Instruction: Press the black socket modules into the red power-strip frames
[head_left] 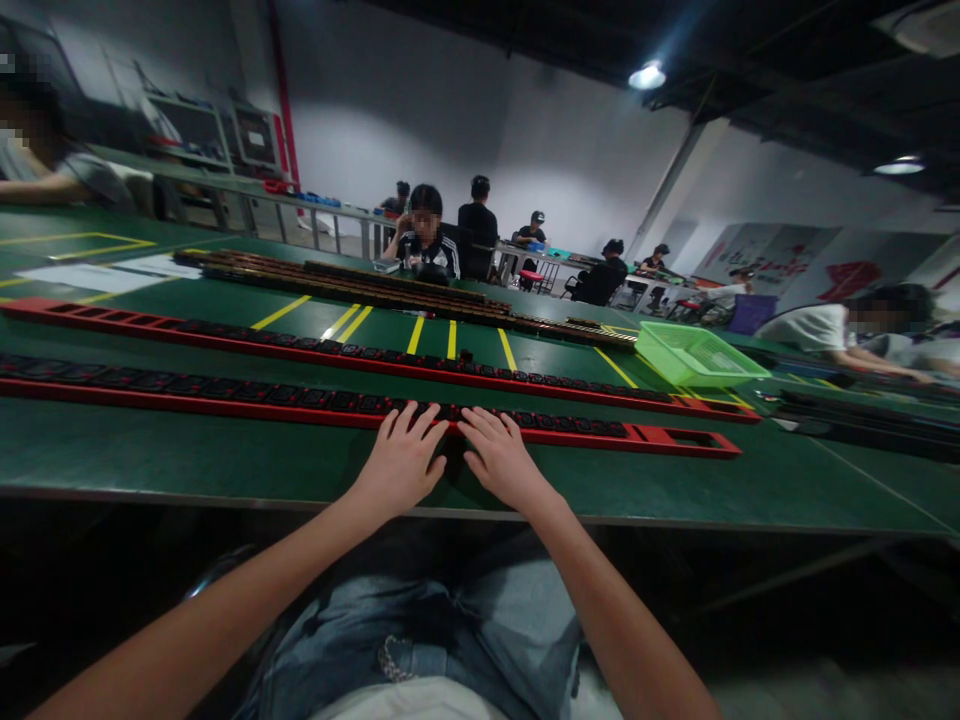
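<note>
A long red strip (675, 441) filled with a row of black square pieces lies across the table near its front edge. My left hand (403, 455) rests on this strip around its middle, fingers stretched out over the black pieces. Just to the right, my right hand (501, 455) lies on the same strip with its fingers extended too. Neither hand is wrapped round anything. Behind it runs a second red strip (124, 317), also holding black pieces, with several bare slots toward its left end. A small dark piece (466, 356) sticks up from that second strip.
Dark brown strips (337, 283) are stacked farther back on the green table (247, 450), which carries yellow tape lines. A green plastic basket (701, 355) stands at right, by the strips' ends. White papers (97, 278) lie at left. Several people sit around, one person (426, 235) directly opposite.
</note>
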